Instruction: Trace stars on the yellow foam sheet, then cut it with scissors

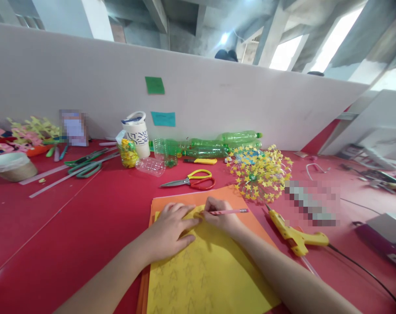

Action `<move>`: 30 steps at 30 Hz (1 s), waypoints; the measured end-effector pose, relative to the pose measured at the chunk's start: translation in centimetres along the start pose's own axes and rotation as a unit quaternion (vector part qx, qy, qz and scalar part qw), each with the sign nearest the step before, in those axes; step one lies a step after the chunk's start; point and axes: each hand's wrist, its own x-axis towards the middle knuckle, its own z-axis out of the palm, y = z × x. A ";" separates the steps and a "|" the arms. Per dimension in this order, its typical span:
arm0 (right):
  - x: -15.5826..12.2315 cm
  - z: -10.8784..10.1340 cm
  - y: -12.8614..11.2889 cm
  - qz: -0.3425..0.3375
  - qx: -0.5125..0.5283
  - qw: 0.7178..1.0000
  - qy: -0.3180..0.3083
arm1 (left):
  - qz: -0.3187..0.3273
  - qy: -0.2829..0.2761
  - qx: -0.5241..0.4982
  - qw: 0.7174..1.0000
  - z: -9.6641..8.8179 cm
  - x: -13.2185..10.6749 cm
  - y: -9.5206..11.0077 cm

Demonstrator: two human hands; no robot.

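Note:
A yellow sheet of paper (pixel 230 270) lies on orange sheets (pixel 235 196), with rows of pencilled stars over its left part. My left hand (pixel 172 229) rests flat on the upper left of the yellow sheet, its fingers spread. Closed around a pink pencil (pixel 229 212), my right hand (pixel 222 216) sits near the sheet's top edge. The pencil's tip is at the paper, close to my left fingertips. Just beyond the sheets lie scissors (pixel 188 179) with one yellow and one red handle.
A yellow glue gun (pixel 292 233) with a cord lies to the right, near a bunch of yellow paper stars (pixel 260 174). Green plastic bottles (pixel 207 150), a utility knife (pixel 201 161) and a white tumbler (pixel 137 135) stand or lie along the partition (pixel 217 96).

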 end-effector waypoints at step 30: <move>-0.6 -1.0 -0.5 0.064 0.124 0.990 -0.028 | 0.009 0.008 0.016 1.000 0.6 0.1 -0.4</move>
